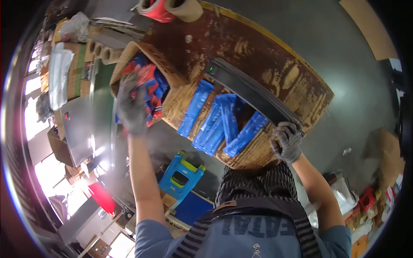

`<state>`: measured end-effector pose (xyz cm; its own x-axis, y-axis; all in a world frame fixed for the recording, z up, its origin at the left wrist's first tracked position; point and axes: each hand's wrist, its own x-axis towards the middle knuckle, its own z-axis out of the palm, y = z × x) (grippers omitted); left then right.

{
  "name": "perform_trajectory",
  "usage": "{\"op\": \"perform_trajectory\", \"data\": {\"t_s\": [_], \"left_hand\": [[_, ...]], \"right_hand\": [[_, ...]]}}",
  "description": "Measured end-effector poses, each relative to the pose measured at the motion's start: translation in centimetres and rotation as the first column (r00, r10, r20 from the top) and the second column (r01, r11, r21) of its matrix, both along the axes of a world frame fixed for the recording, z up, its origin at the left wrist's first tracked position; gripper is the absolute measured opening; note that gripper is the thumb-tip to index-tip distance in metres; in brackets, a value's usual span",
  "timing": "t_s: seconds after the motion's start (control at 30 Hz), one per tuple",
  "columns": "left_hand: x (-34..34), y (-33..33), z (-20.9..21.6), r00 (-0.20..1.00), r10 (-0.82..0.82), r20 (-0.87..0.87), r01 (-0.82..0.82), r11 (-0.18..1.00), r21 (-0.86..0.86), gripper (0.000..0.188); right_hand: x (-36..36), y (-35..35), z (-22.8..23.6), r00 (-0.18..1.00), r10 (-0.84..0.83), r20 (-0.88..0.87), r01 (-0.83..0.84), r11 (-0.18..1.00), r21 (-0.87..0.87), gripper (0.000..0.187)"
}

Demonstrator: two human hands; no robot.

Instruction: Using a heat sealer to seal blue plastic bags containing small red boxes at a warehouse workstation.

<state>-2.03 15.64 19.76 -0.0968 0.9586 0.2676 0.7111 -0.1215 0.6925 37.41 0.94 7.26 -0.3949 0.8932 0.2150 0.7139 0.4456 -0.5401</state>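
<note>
Left hand (132, 109) blurred at carton (161, 64), fingers unreadable, right hand (287, 142) curled over black bar (254, 94)

A worn wooden tabletop (258, 53), brown paint flaking, carries slim, flat, glossy blue packets (229, 114) on its near part, some overlapping. Just beyond them lies a long black bar-shaped device (251, 89). A red hollow roll (157, 11) and a tan hollow roll (188, 12) sit far left.

I see rough, scuffed wood on the table (307, 88), its dark red coat worn through in patches. The near blue packets (195, 107) look to me like glossy plastic film, the long black device (251, 92) smooth, the left carton (160, 60) matt cardboard, the right hand's glove (287, 142) dull cloth.
</note>
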Motion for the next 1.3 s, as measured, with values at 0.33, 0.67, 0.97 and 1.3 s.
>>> {"op": "perform_trajectory", "data": {"t_s": [0.33,0.67,0.97,1.3], "left_hand": [[16.9,-10.6,-2.9,0.912,0.036,0.408,0.311,0.588,-0.746,0.017],[20.8,-13.2,-10.4,0.767,0.170,0.618,0.472,0.503,-0.724,0.018],[21.2,-14.7,-12.8,0.610,0.368,0.701,0.484,0.528,-0.698,0.022],[20.7,-15.1,-12.4,0.743,0.316,0.590,0.353,0.563,-0.747,0.016]], "right_hand": [[-0.1,1.1,0.1,0.986,0.021,-0.163,-0.033,0.997,-0.067,0.030],[0.7,0.3,-0.5,0.975,-0.035,-0.221,0.028,0.999,-0.033,0.020],[0.3,0.2,-0.8,0.986,-0.051,-0.159,0.058,0.998,0.037,0.018],[0.2,0.3,-0.8,0.990,-0.057,-0.131,0.062,0.997,0.035,0.018]]}}
